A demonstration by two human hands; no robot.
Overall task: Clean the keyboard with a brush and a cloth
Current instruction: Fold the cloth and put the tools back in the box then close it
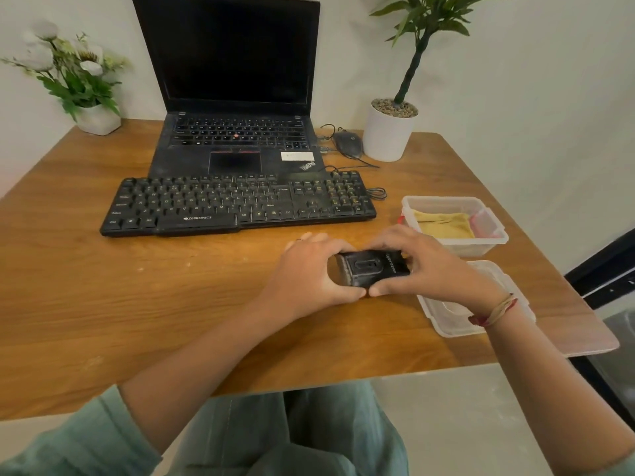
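Soft, even indoor light; faint shadows on the desk [103, 269]; wide-angle bending at edges; flowers [68, 63] slightly blurred.

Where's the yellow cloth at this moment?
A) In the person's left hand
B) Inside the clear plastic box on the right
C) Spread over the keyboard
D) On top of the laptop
B: the yellow cloth lies inside the clear plastic box, to the right of the keyboard, while the left hand and right hand grip a small black object instead.
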